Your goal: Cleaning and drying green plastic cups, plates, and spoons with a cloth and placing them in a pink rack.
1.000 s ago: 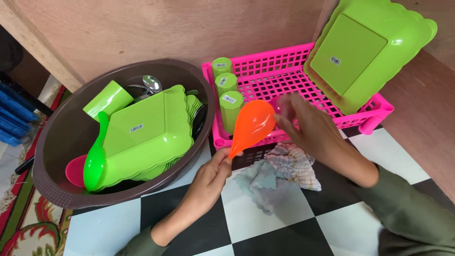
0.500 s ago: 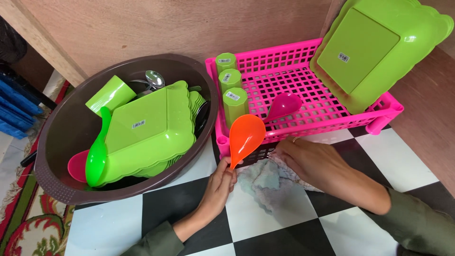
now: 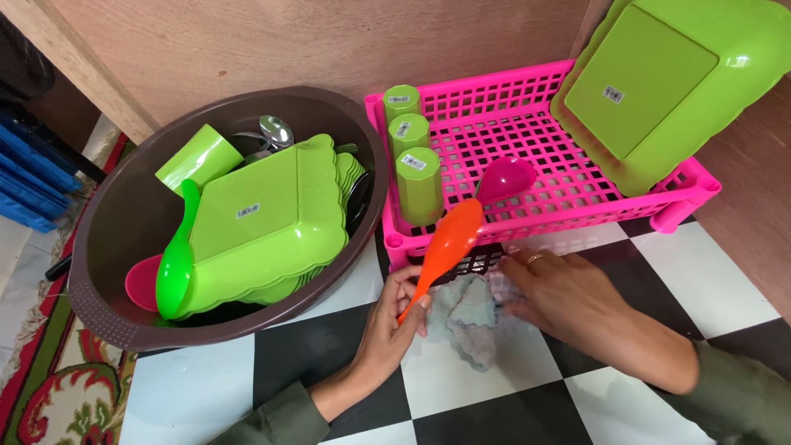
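Note:
My left hand (image 3: 392, 317) grips the handle of an orange plastic rice spoon (image 3: 445, 246), whose bowl is turned edge-on near the front wall of the pink rack (image 3: 568, 216). My right hand (image 3: 560, 292) presses on a crumpled grey and checked cloth (image 3: 471, 309) lying on the tiled floor just below the rack. A magenta spoon (image 3: 501, 180) lies inside the rack. Three green cups (image 3: 416, 181) stand upside down along the rack's left side.
A brown round basin (image 3: 107, 247) at the left holds stacked green square dishes (image 3: 272, 218), a green cup (image 3: 196, 158), a green spoon (image 3: 173, 276), a pink spoon and metal spoons. Green dishes (image 3: 659, 82) lean in the rack's right end. Wooden wall behind; patterned rug at far left.
My right hand left the magenta spoon in the rack and came down onto the cloth. The orange spoon in my left hand has rotated from face-on to edge-on.

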